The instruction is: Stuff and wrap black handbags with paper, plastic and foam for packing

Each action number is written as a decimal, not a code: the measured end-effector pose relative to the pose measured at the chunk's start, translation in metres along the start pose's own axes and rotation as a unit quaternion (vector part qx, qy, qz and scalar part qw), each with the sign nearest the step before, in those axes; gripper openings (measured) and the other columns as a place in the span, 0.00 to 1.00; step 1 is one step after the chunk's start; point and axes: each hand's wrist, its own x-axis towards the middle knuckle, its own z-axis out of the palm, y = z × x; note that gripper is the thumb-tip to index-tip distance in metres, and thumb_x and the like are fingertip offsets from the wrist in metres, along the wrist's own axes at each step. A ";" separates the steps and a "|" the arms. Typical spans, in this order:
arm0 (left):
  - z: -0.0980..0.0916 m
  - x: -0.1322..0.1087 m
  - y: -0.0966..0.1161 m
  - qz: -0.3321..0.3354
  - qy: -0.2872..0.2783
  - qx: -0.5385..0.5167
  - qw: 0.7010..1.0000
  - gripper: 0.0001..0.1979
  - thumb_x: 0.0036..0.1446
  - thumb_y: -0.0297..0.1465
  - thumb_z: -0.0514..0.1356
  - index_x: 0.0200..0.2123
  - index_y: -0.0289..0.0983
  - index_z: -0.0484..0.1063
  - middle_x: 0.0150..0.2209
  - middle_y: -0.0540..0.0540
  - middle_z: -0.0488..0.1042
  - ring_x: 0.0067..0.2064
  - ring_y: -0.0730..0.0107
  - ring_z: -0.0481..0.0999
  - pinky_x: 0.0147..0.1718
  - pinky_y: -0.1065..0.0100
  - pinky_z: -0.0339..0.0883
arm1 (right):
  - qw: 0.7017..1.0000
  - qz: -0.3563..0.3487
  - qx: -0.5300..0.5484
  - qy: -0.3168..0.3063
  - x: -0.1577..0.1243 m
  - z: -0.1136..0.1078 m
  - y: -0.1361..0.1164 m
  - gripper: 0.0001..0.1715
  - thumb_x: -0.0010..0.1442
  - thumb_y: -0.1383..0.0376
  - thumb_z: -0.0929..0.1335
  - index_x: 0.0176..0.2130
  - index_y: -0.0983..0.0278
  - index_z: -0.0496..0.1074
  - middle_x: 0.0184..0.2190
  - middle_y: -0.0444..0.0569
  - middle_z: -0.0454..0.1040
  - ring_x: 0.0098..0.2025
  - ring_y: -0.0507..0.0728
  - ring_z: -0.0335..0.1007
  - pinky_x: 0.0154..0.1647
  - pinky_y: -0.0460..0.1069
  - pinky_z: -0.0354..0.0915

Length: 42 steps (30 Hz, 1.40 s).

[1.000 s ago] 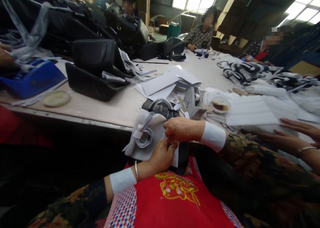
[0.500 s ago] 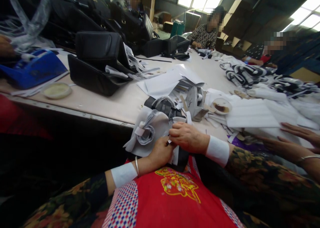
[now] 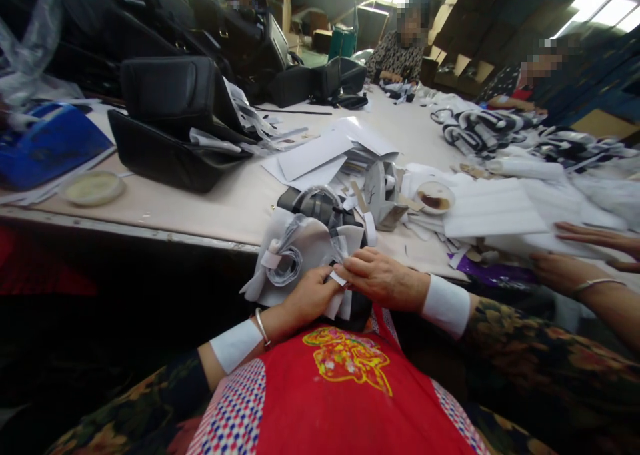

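Note:
A black handbag (image 3: pixel 357 314) leans at the table edge against my lap, its handle (image 3: pixel 320 194) wrapped in clear plastic. White foam sheeting (image 3: pixel 263 278) covers its front, and a coiled, plastic-wrapped strap (image 3: pixel 287 268) bound with a white band lies on that. My right hand (image 3: pixel 385 280) is closed in a pinch on a small white paper strip (image 3: pixel 339 278) at the bag's front. My left hand (image 3: pixel 310 298) is closed at the strip's other side, fingertips close to the right ones. What lies under the fingers is partly hidden.
A grey tape dispenser (image 3: pixel 383 195) and a dish of brown liquid (image 3: pixel 435 197) stand beyond the bag. Black bags (image 3: pixel 165 122), a blue dispenser (image 3: pixel 55 142) and a round pale dish (image 3: pixel 93 187) are leftward. At right, a co-worker's hands (image 3: pixel 575 272) touch white foam sheets (image 3: pixel 495 208).
My hands have drawn slightly apart, and the white strip between them now shows more. The view has shifted a little. The co-worker's hands at right remain by the foam sheets.

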 end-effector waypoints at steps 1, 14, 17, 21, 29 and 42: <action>-0.001 -0.001 0.000 -0.009 -0.021 -0.034 0.999 0.16 0.57 0.42 0.61 0.35 0.33 0.76 0.29 0.48 0.73 0.30 0.70 0.68 0.28 0.71 0.59 | 1.000 -0.003 0.000 0.010 -0.001 0.002 0.001 0.20 0.70 0.66 0.61 0.57 0.73 0.66 0.39 0.56 0.70 0.40 0.59 0.62 0.40 0.54 0.60; 0.007 -0.001 -0.001 -0.086 -0.008 -0.090 0.992 0.24 0.58 0.52 0.58 0.37 0.35 0.70 0.21 0.51 0.71 0.20 0.73 0.67 0.20 0.71 0.59 | 0.913 0.225 0.203 0.273 -0.023 0.029 -0.023 0.12 0.66 0.67 0.65 0.48 0.64 0.74 0.42 0.55 0.75 0.43 0.58 0.70 0.44 0.53 0.69; 0.008 0.000 -0.002 -0.095 -0.005 -0.093 0.991 0.24 0.59 0.53 0.57 0.38 0.35 0.71 0.22 0.51 0.71 0.20 0.72 0.68 0.20 0.72 0.61 | 0.786 0.426 0.360 0.266 -0.020 0.033 -0.040 0.12 0.65 0.60 0.65 0.39 0.64 0.76 0.31 0.50 0.75 0.32 0.56 0.70 0.33 0.49 0.67; 0.010 -0.001 -0.001 -0.095 -0.008 -0.099 0.990 0.23 0.60 0.51 0.56 0.41 0.35 0.71 0.24 0.51 0.71 0.22 0.72 0.69 0.21 0.72 0.62 | 0.625 0.488 0.580 0.187 -0.009 0.036 -0.047 0.23 0.62 0.50 0.66 0.27 0.65 0.72 0.17 0.40 0.62 0.18 0.49 0.53 0.18 0.45 0.50; 0.006 0.002 -0.001 0.003 -0.003 0.026 1.000 0.21 0.66 0.45 0.51 0.41 0.34 0.72 0.32 0.45 0.74 0.33 0.65 0.73 0.33 0.66 0.68 | 0.543 0.465 0.669 0.202 -0.001 0.033 -0.034 0.25 0.55 0.47 0.71 0.28 0.68 0.73 0.18 0.39 0.61 0.18 0.45 0.47 0.18 0.44 0.42; 0.000 0.006 0.003 0.095 -0.040 0.117 0.988 0.19 0.68 0.38 0.47 0.43 0.34 0.73 0.47 0.39 0.76 0.48 0.59 0.73 0.54 0.59 0.64 | 0.619 0.483 0.610 0.104 0.008 0.025 -0.007 0.21 0.47 0.54 0.75 0.20 0.66 0.68 0.13 0.37 0.59 0.16 0.45 0.49 0.16 0.43 0.43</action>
